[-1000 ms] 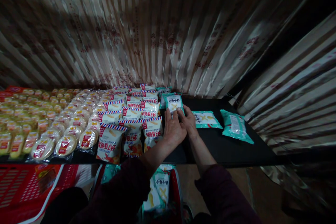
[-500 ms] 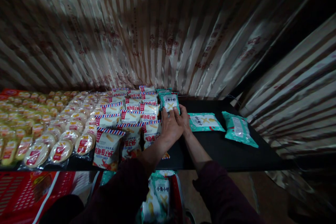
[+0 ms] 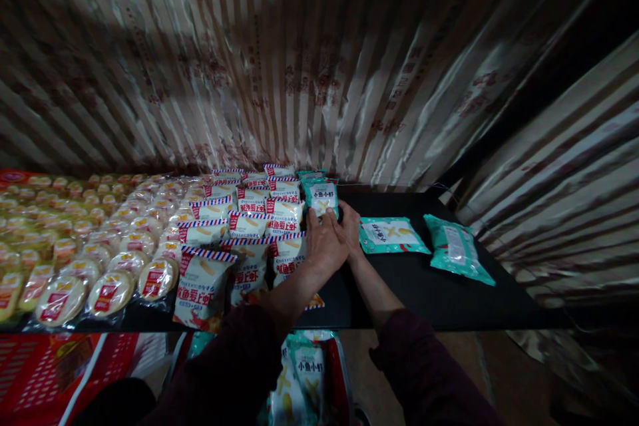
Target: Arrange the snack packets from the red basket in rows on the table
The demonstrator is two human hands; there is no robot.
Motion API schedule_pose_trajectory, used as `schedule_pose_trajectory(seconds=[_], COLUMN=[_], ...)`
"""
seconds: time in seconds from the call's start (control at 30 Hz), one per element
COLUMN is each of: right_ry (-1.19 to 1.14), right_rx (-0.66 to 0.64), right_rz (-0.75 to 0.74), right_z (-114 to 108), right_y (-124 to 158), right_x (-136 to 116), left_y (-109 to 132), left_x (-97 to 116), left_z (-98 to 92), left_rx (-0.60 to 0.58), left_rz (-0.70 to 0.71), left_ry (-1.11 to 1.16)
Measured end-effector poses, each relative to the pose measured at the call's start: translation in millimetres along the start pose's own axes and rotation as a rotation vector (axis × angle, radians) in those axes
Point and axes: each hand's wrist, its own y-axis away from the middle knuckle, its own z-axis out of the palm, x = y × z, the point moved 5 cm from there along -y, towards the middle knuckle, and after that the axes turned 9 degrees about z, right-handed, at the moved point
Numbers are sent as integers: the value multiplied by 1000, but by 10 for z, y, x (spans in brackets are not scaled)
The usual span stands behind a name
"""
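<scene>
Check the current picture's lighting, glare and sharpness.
Head view: dim overall, sleeves nearly black; head view: pale sheen streaks the striped backdrop, with highlights on the wrapped round packs; head view: lettering on the green bag at the left hand and right hand is legible.

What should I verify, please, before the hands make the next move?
1. Left hand and right hand at the front teal packet: ok.
2. Its printed front faces the camera: ok.
3. Firm grip: cannot tell; contact is partly hidden.
4. Its base on the black surface: cannot tell; hidden.
5. Teal packet beside right hand upright: not ok; it lies flat.
6. Striped-top white packets, at left, fronts showing: ok.
</scene>
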Motion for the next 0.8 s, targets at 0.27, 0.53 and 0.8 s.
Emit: schedule_pose_trajectory(seconds=[0.27,0.53,0.8], right_ry=[-64,-74,-63], right_rx=[-80,-109,-109], right_rz=[118,215,135], right_z=[55,122,146], right_y=[-40,-67,-82], right_x=[-22,-40,-34], left_y=[-65,-99,-137], left_x=[-68,-44,-14], left_z=[64,-29,-78], left_rx=[15,-22,28], left_rz=[39,-64,-64], left_ry=[-21,21,43])
